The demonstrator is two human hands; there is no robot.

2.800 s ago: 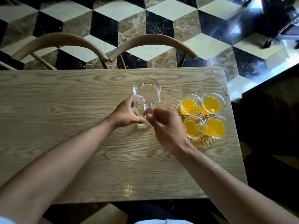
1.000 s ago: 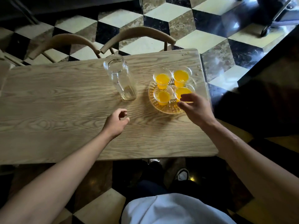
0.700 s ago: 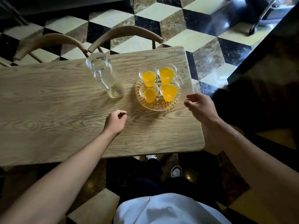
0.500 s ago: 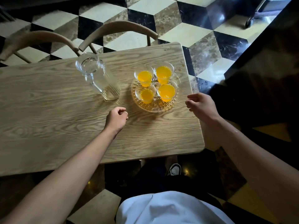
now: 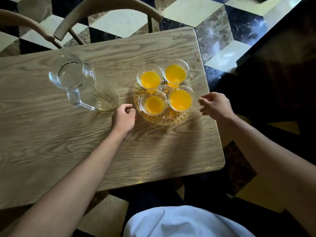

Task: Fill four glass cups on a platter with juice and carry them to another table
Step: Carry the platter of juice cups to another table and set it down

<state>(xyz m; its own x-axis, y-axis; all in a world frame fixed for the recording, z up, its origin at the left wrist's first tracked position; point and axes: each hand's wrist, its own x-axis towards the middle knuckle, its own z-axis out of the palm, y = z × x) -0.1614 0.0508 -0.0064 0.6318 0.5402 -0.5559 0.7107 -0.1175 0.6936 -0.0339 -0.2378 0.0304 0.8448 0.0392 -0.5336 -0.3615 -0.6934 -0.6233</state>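
Note:
A round cut-glass platter (image 5: 164, 119) sits near the right end of the wooden table (image 5: 51, 134). On it stand several glass cups of orange juice, among them a back left cup (image 5: 150, 79), a back right cup (image 5: 175, 75) and a front right cup (image 5: 180, 99). My left hand (image 5: 124, 117) rests at the platter's left rim, fingers curled, holding nothing. My right hand (image 5: 215, 105) hovers just right of the platter, fingers loosely curled and empty. An empty glass pitcher (image 5: 80, 84) stands to the left of the platter.
Two wooden chair backs (image 5: 106, 7) stand behind the table's far edge. The table's right edge runs close to the platter, with a chequered stone floor (image 5: 222, 40) beyond. Dark furniture (image 5: 282, 74) fills the right side. Small droplets dot the table's far right corner.
Both hands left the pitcher, which now stands alone. My left hand has slid right up to the platter's rim, and my right hand has closed in on its right side.

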